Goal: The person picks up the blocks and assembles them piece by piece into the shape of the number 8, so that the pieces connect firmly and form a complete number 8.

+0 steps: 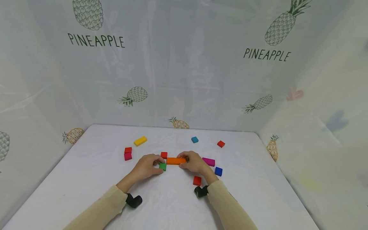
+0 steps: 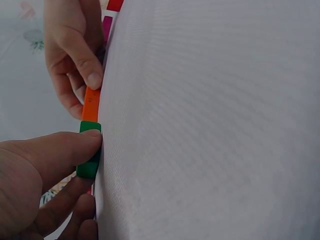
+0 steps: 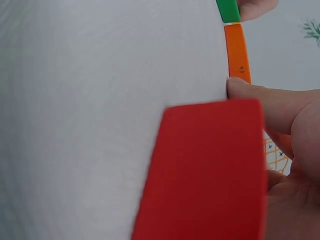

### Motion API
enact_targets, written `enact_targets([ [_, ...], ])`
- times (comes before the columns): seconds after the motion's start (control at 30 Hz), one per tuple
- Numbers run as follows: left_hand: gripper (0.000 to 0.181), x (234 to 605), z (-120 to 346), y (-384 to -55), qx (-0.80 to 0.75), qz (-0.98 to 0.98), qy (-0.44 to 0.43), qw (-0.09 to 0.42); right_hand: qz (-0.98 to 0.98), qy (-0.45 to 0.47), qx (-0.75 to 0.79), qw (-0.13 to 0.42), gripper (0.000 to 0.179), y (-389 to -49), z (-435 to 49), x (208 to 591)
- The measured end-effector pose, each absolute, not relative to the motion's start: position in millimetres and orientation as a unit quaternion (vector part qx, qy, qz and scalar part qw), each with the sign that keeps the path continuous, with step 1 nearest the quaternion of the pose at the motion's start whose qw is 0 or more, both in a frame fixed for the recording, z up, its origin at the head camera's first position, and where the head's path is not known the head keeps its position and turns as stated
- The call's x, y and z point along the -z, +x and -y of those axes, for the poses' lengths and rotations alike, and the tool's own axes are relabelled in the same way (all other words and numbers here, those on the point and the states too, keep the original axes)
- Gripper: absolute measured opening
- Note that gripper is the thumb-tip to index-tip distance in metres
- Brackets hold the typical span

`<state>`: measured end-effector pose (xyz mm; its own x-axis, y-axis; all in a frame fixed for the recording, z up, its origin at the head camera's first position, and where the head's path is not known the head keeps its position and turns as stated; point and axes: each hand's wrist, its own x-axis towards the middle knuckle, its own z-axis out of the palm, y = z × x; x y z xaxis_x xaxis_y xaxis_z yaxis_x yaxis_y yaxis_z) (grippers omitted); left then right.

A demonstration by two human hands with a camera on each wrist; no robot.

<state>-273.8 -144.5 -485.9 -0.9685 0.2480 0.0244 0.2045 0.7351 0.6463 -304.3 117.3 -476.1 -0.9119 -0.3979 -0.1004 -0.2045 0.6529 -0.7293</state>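
Observation:
My left hand (image 1: 148,165) pinches a green block (image 1: 162,166) between thumb and fingers on the white table. In the left wrist view the thumb lies across the near face of the green block (image 2: 89,167). My right hand (image 1: 194,161) grips the right end of a long orange block (image 1: 173,161), thumb on its near side and fingers behind. The orange block's left end sits right by the green block, just behind it in the head view. A red cube (image 1: 164,155) stands close behind the orange block's left end.
A magenta block (image 1: 208,161), a blue cube (image 1: 218,171) and a red cube (image 1: 196,180) lie around my right wrist. Two stacked-looking cubes, red (image 1: 128,149) and pink (image 1: 127,156), are to the left. Farther back are a yellow block (image 1: 140,141), a teal cube (image 1: 195,140) and a red cube (image 1: 221,143).

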Motion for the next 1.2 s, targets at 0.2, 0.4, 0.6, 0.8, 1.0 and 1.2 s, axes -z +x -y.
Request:
enact_targets([
  [0.2, 0.028, 485.6, 145.0, -274.2, -0.347, -0.930, 0.119, 0.034, -0.900, -0.168, 0.382, 0.126, 0.030, -304.5, -116.4, 476.5],
  [0.4, 0.028, 484.7, 145.4, -275.0, -0.345, -0.930, 0.117, 0.040, -0.899, -0.170, 0.384, 0.125, 0.030, -305.1, -116.2, 476.7],
  [0.6, 0.027, 486.3, 147.2, -277.3, -0.342, -0.931, 0.119, 0.042, -0.898, -0.173, 0.383, 0.127, 0.030, -306.1, -115.8, 477.0],
  [0.8, 0.027, 487.3, 147.7, -277.0, -0.346, -0.930, 0.120, 0.041, -0.898, -0.177, 0.382, 0.128, 0.030, -306.0, -115.3, 477.8],
  [1.0, 0.027, 488.8, 146.6, -276.9, -0.351, -0.928, 0.117, 0.039, -0.899, -0.184, 0.378, 0.124, 0.029, -306.3, -115.3, 478.0],
  [1.2, 0.027, 488.3, 146.1, -278.2, -0.344, -0.931, 0.119, 0.040, -0.899, -0.187, 0.378, 0.123, 0.028, -307.4, -115.0, 478.2],
])
